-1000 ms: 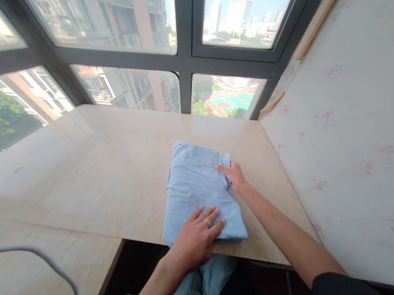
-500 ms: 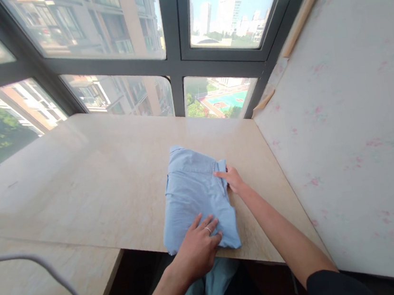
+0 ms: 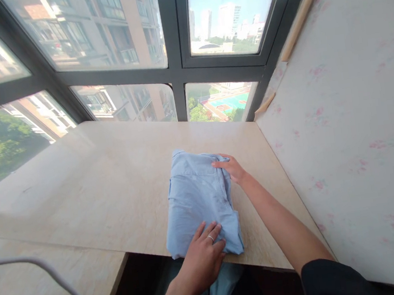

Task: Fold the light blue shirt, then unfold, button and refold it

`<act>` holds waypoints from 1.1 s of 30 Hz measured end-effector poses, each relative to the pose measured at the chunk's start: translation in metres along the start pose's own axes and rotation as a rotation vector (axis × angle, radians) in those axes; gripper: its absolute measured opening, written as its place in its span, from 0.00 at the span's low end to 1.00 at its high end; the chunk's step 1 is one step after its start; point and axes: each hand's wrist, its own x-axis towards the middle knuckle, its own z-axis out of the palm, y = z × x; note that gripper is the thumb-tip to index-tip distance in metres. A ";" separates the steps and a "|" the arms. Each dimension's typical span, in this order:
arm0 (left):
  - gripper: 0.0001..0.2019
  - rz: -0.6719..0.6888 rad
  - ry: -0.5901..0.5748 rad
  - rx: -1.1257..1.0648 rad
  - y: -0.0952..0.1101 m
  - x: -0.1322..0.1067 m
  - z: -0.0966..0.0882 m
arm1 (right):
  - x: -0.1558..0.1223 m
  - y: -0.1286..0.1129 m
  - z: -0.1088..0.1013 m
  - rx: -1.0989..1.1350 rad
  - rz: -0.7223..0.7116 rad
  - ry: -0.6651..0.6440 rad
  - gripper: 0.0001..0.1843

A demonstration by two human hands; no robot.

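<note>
A light blue folded shirt (image 3: 197,190) lies on the beige stone-look ledge (image 3: 126,185), its lower end at the front edge. My left hand (image 3: 206,251), with a ring on one finger, rests flat on the lower part of the shirt, fingers stretched out. At the shirt's far right corner, my right hand (image 3: 231,167) pinches the cloth, the thumb on top and the other fingers mostly hidden under or behind the fabric.
Dark-framed windows (image 3: 176,76) rise behind the ledge. A flower-patterned wall (image 3: 348,148) closes the right side. A grey cable (image 3: 60,279) curves over the lower counter section (image 3: 28,292) at left. My lap shows below the front edge.
My right hand has moved slightly away from me and drawn the shirt's far right corner along, so that edge looks straighter. My left hand stays flat on the shirt. The view has tilted slightly.
</note>
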 end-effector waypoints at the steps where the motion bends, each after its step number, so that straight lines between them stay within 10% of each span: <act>1: 0.13 -0.002 0.010 -0.003 0.000 0.000 0.001 | 0.001 0.003 -0.003 0.003 0.030 0.026 0.22; 11: 0.30 -0.042 0.040 0.029 0.007 0.003 0.008 | 0.012 0.033 -0.029 -0.101 0.164 0.307 0.17; 18: 0.37 0.057 0.033 0.107 0.011 0.030 0.013 | -0.002 0.023 -0.022 -0.154 0.215 0.217 0.33; 22: 0.31 0.076 -0.001 0.116 0.011 0.039 0.017 | -0.005 0.018 -0.014 -0.409 0.073 0.186 0.44; 33: 0.28 0.144 0.030 0.103 0.016 0.039 0.036 | -0.001 0.029 -0.003 -0.853 -0.171 0.407 0.29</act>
